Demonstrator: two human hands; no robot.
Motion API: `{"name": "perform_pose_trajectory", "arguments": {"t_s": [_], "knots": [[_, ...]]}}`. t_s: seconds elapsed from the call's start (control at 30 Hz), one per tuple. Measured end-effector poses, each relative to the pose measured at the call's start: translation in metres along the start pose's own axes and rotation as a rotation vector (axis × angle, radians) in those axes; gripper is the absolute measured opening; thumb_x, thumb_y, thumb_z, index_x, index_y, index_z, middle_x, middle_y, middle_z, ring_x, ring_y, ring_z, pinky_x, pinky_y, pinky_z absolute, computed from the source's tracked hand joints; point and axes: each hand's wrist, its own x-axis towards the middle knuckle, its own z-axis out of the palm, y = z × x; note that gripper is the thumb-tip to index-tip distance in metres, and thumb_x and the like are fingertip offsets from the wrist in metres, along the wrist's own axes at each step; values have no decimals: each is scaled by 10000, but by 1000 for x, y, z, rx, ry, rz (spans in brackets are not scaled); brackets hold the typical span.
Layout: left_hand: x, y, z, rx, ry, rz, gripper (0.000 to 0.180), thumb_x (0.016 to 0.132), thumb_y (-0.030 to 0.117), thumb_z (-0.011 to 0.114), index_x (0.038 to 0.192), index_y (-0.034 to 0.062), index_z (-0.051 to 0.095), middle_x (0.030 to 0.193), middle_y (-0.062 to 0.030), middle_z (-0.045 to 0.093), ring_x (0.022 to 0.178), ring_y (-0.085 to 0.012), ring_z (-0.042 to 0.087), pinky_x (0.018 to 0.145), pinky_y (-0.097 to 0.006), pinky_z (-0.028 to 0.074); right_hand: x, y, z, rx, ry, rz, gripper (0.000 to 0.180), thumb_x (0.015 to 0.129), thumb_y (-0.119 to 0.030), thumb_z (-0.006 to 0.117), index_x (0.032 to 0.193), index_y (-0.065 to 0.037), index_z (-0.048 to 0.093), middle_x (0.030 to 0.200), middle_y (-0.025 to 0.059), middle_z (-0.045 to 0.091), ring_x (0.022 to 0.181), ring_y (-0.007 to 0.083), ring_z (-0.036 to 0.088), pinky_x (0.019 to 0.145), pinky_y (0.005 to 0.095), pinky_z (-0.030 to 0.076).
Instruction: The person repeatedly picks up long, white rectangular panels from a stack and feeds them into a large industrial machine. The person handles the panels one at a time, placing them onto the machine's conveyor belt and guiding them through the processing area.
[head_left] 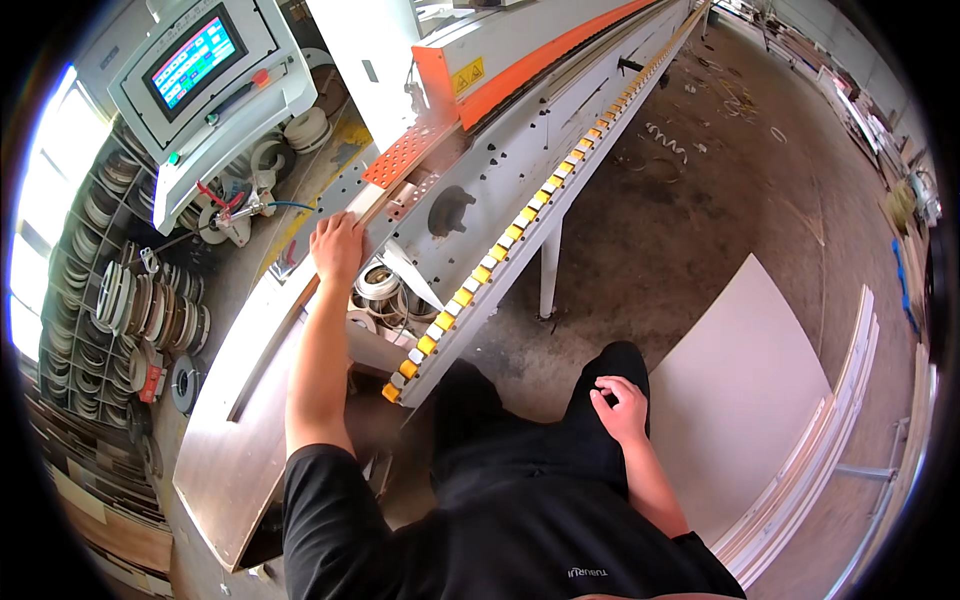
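The left hand point(336, 248), left of centre in the frame, lies flat with fingers pressed together on the end of a pale board point(250, 400) resting on the long machine point(520, 150), seemingly steadying it at the infeed. A further move would call for even, straight pressure toward the row of yellow rollers point(500, 245). The right hand point(620, 408), lower right of centre, rests loosely curled on the black trouser leg point(600, 440), holding nothing. The board looks smooth and matte; white panels point(740, 390) lie stacked on the dusty floor point(720, 200).
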Motion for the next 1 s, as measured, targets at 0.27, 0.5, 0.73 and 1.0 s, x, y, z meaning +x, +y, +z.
{"name": "perform_pose_trajectory", "arguments": {"t_s": [0.27, 0.5, 0.73, 1.0], "knots": [[-120, -73, -101, 3, -37, -137, 259, 1035, 305, 701, 1208, 136, 794, 1311, -50, 764, 1295, -304, 659, 1115, -466, 495, -4, 3, -2, 66, -17, 53, 190, 885, -163, 864, 1042, -67, 818, 1085, 66, 835, 848, 214, 793, 822, 356, 621], [-217, -143, -169, 132, -13, -263, 193, 1038, 230, 728, 1168, 99, 783, 1256, -86, 776, 1213, -334, 695, 1048, -462, 549, 0, 1, -1, -27, -111, -8, 201, 898, -160, 857, 1058, -47, 810, 1083, 68, 828, 866, 200, 785, 849, 352, 613], [-185, -121, -159, 69, -110, -376, 165, 1067, 229, 689, 1071, 110, 803, 1149, -80, 798, 1097, -334, 739, 928, -452, 592, 5, 1, 12, -14, -119, -23, 180, 875, -206, 877, 1016, -110, 824, 1058, 8, 840, 854, 183, 787, 839, 356, 566], [-126, -93, -86, -138, -36, -162, 72, 957, 86, 650, 929, 64, 713, 934, -115, 730, 1008, -320, 708, 936, -445, 592, 2, -16, -7, 32, -85, 38, 174, 901, -274, 853, 995, -130, 824, 1027, 33, 828, 853, 238, 788, 816, 430, 610]]}}
